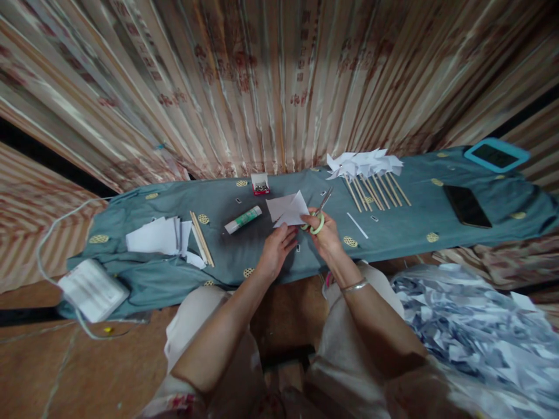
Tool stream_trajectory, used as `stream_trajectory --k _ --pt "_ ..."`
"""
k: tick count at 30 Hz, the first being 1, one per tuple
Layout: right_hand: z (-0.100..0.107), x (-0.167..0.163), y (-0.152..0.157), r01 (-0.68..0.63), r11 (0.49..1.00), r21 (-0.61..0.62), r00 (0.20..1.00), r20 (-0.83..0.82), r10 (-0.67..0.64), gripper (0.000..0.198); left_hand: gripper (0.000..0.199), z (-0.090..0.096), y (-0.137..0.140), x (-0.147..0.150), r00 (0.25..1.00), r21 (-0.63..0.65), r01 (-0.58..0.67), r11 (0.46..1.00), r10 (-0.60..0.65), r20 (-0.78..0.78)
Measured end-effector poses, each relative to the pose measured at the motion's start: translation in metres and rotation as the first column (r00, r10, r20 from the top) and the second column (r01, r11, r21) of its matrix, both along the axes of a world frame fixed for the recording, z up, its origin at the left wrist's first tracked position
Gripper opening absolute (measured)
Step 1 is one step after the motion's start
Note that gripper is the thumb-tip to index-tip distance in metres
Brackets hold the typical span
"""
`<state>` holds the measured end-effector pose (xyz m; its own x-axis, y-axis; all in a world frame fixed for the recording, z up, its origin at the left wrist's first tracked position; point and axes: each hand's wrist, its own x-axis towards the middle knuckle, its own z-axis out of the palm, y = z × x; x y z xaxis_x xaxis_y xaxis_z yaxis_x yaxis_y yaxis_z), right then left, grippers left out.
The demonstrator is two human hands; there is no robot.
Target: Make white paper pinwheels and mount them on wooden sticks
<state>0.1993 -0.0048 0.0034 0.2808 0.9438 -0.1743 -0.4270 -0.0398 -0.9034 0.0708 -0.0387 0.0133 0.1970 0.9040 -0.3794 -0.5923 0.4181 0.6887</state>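
My left hand (279, 247) is closed on the lower edge of a white sheet of paper (289, 210), which is cut or folded into pointed flaps. A pair of scissors (315, 221) with pale green handles sits in my right hand (326, 235), its blades pointing up and away from the paper. My right fingertips reach the paper's right edge; whether they also pinch it I cannot tell. Left of the paper lies a green and white glue stick (243, 220). Behind it stands a small open red box (261, 185) of metal pins or tacks.
Paper pinwheels on sticks (371, 169) lie at the back right, near a thin paper strip (357, 225), a dark phone (467, 206) and a blue-framed tablet (496, 155). Paper sheets (152, 235), wooden sticks (201, 238) and a white power strip (94, 290) are leftward. A bag of paper pieces (476, 331) stands at right.
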Motion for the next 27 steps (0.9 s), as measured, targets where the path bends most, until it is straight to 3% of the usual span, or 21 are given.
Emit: stream_trajectory --k 5,11,17,24,27 --pt "-0.002 -0.020 -0.002 -0.056 0.998 -0.018 0.997 -0.052 0.055 0.040 0.025 -0.006 0.002 0.009 0.994 0.021 -0.106 0.994 0.106 -0.035" --pt "-0.003 -0.035 -0.007 -0.148 0.988 -0.042 0.988 0.029 0.149 0.043 0.027 0.005 0.015 0.000 0.947 0.009 -0.320 0.947 0.319 0.027" --pt "0.003 -0.039 -0.015 -0.263 0.964 -0.036 0.954 0.137 0.266 0.040 0.018 0.011 0.023 -0.012 0.925 0.060 -0.380 0.923 0.377 0.051" --pt "0.012 -0.025 -0.027 -0.503 0.862 -0.064 0.834 0.225 0.504 0.048 0.019 0.016 0.034 -0.029 0.922 0.108 -0.387 0.916 0.384 0.047" --pt "0.015 -0.017 -0.032 -0.612 0.787 -0.078 0.750 0.259 0.609 0.050 0.018 0.019 0.036 -0.033 0.916 0.114 -0.402 0.909 0.399 0.050"
